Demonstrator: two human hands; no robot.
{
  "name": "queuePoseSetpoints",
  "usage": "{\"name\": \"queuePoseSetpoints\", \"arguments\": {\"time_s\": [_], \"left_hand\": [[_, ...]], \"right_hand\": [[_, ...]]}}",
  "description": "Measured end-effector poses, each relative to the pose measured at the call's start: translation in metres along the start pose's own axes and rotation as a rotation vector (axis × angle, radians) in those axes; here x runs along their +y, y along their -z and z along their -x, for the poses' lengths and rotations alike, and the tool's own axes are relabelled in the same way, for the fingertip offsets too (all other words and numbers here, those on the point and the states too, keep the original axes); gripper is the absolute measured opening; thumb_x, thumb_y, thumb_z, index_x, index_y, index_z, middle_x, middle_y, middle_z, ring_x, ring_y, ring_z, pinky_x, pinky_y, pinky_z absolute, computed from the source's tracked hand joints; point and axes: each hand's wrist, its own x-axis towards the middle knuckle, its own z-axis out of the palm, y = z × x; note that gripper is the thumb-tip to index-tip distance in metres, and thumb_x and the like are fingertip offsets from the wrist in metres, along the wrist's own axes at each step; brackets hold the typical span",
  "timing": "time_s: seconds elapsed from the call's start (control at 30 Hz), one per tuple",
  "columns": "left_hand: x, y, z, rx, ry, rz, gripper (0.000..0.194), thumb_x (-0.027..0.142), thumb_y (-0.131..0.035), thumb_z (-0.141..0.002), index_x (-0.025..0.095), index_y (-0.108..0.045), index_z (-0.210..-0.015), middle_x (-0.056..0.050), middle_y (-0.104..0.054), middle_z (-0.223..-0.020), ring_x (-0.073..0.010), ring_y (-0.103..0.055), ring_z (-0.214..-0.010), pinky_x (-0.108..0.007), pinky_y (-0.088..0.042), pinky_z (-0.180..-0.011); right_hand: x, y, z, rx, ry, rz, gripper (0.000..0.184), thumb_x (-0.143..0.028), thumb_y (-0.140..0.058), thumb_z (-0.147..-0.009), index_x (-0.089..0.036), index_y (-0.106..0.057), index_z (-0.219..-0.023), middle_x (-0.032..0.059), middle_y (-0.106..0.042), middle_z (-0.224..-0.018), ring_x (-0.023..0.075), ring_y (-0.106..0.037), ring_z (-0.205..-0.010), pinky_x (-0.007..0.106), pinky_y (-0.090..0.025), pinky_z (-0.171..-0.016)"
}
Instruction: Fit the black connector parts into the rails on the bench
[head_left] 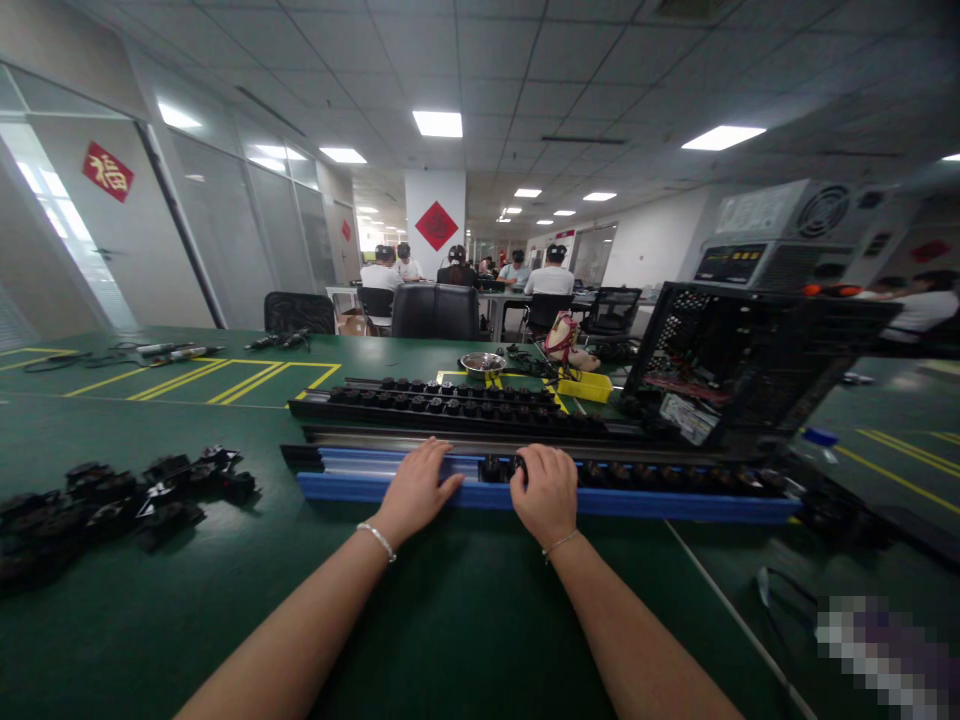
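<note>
A long blue rail [645, 503] lies across the green table in front of me. Several black modules [619, 474] sit in a row in its channel, mostly right of my hands. My left hand [421, 482] rests on the bare left stretch of the rail, fingers stretched forward and thumb out to the right. My right hand [546, 490] curls over the rail with its fingers around a black module [520, 466], largely hidden by the hand. Just left of it another module [491, 468] sits in the channel.
Black rails [450, 402] with rows of modules lie behind the blue one. Loose black modules [112, 500] are heaped at left. A metal bowl [482, 364], a yellow tray [585, 387] and an opened computer case [750, 360] stand farther back. People sit at distant tables.
</note>
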Motion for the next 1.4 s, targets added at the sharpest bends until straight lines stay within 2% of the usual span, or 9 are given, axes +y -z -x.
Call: {"name": "queuePoseSetpoints", "arguments": {"time_s": [0.1, 0.23, 0.37, 0.57, 0.97, 1.4], "left_hand": [[0.033, -0.018, -0.014, -0.054, 0.019, 0.038, 0.050, 0.047, -0.047, -0.082, 0.017, -0.048, -0.121, -0.012, -0.054, -0.126, -0.0243, -0.046, -0.119, -0.040, -0.033, -0.101], [0.051, -0.026, -0.025, -0.054, 0.066, 0.053, 0.037, 0.047, -0.052, -0.079, 0.022, -0.057, -0.107, -0.007, -0.060, -0.116, -0.0228, -0.053, -0.109, -0.038, -0.035, -0.095], [0.052, -0.028, -0.026, -0.017, 0.099, 0.060, 0.034, 0.047, -0.056, -0.076, 0.024, -0.058, -0.102, -0.006, -0.063, -0.110, -0.0224, -0.055, -0.104, -0.036, -0.036, -0.093], [0.048, -0.032, -0.022, 0.031, 0.076, 0.064, 0.036, 0.046, -0.056, -0.077, 0.021, -0.058, -0.103, -0.008, -0.064, -0.109, -0.0229, -0.055, -0.104, -0.036, -0.036, -0.093], [0.045, -0.031, -0.023, -0.011, 0.110, 0.088, 0.037, 0.045, -0.058, -0.076, 0.024, -0.059, -0.107, -0.006, -0.063, -0.115, -0.0223, -0.054, -0.109, -0.035, -0.037, -0.094], [0.046, -0.029, -0.023, -0.030, 0.103, 0.074, 0.037, 0.041, -0.057, -0.079, 0.019, -0.058, -0.109, -0.009, -0.062, -0.116, -0.0238, -0.052, -0.113, -0.037, -0.037, -0.095]], "right_hand": [[0.009, -0.003, 0.000, -0.031, -0.047, 0.022, 0.023, -0.017, -0.049, -0.076, -0.015, -0.061, -0.095, 0.0089, -0.062, -0.098, 0.0227, -0.048, -0.096, 0.038, -0.028, -0.093], [0.011, -0.008, 0.001, -0.076, -0.045, 0.002, 0.019, -0.016, -0.047, -0.076, -0.018, -0.063, -0.088, 0.0055, -0.065, -0.088, 0.0204, -0.051, -0.091, 0.038, -0.026, -0.095], [0.010, -0.010, 0.002, -0.071, -0.072, -0.008, 0.019, -0.016, -0.047, -0.077, -0.019, -0.063, -0.087, 0.0042, -0.066, -0.086, 0.0195, -0.052, -0.090, 0.039, -0.023, -0.097], [0.010, -0.010, 0.002, -0.080, -0.086, -0.009, 0.018, -0.017, -0.048, -0.077, -0.020, -0.063, -0.086, 0.0032, -0.066, -0.087, 0.0200, -0.052, -0.092, 0.043, -0.015, -0.103], [0.014, -0.013, 0.003, -0.054, -0.083, -0.055, 0.018, -0.019, -0.048, -0.077, -0.021, -0.063, -0.085, 0.0045, -0.066, -0.088, 0.0220, -0.051, -0.093, 0.045, -0.015, -0.103], [0.014, -0.012, 0.003, -0.089, -0.108, -0.045, 0.019, -0.019, -0.047, -0.077, -0.021, -0.064, -0.086, 0.0036, -0.067, -0.090, 0.0205, -0.052, -0.094, 0.043, -0.016, -0.103]]}}
